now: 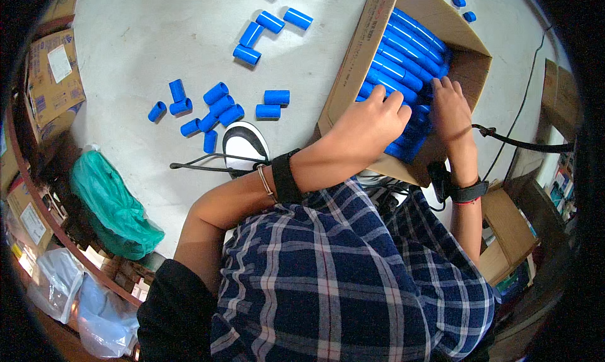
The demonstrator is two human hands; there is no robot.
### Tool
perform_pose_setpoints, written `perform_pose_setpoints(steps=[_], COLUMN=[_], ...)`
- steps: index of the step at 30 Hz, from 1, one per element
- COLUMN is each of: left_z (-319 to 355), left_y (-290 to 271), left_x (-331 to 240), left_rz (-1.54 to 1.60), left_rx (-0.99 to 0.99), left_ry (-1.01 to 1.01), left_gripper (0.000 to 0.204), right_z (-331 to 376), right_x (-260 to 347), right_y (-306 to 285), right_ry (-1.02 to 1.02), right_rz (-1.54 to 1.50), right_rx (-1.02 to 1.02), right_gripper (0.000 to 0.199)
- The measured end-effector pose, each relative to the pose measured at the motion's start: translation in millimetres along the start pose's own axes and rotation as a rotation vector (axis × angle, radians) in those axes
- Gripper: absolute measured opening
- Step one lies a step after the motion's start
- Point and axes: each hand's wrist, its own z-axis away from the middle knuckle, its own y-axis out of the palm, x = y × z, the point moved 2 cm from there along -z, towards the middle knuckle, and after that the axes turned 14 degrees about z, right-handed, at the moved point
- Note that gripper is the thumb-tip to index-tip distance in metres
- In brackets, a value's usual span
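Observation:
Rows of short blue pipe pieces (400,56) lie end to end inside an open cardboard box (346,78). My left hand (380,117) reaches over the near left side of the box, its fingers bent down among the pieces. Across from it, my right hand (451,110) is inside the right wall with its fingers curled toward the same spot. The fingertips of both hands are turned away, so what they grip between the rows is hidden.
Loose blue pipe pieces (218,105) are scattered on the pale floor (189,40) left of the box. My shoe (246,146) stands beside them. A green plastic bag (113,204) and cartons (57,78) line the left. A black cable (523,103) runs at right.

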Motion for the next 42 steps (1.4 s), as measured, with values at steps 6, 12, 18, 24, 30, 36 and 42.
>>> perform_pose_setpoints(steps=[6, 12, 18, 24, 30, 36, 42], left_z=[0.2, -1.4, -2.2, -6.0, -10.4, -8.9, -4.7], left_y=[0.8, -1.7, -7.3, -17.8, -24.8, -24.9, -23.9], left_x=[2.2, 3.1, 2.5, 1.6, 2.3, 1.7, 2.5], left_rz=[0.044, 0.136, 0.224, 0.391, 0.404, 0.316, 0.319], left_rx=[-0.014, -0.033, -0.092, -0.360, -0.424, -0.468, -0.403], left_ry=[0.029, 0.036, 0.072, 0.128, 0.174, 0.254, 0.247], left_gripper=[0.018, 0.021, 0.022, 0.021, 0.023, 0.025, 0.023], right_z=[-1.0, -5.6, -9.2, 4.9, 4.7, -4.0, -51.4], right_x=[-3.9, -10.5, -6.9, 5.8, 19.5, 20.7, 3.9], right_y=[3.0, 6.5, 0.7, -46.8, -61.1, -54.4, -37.1], right_ry=[-0.060, -0.067, -0.075, -0.099, -0.002, 0.026, 0.052], right_rz=[-0.327, -0.426, -0.427, -0.995, -1.765, -1.952, -0.767], right_rx=[-0.054, -0.077, -0.068, -0.081, 0.527, 0.540, -0.150], right_gripper=[0.036, 0.031, 0.031, 0.032, 0.037, 0.038, 0.034])
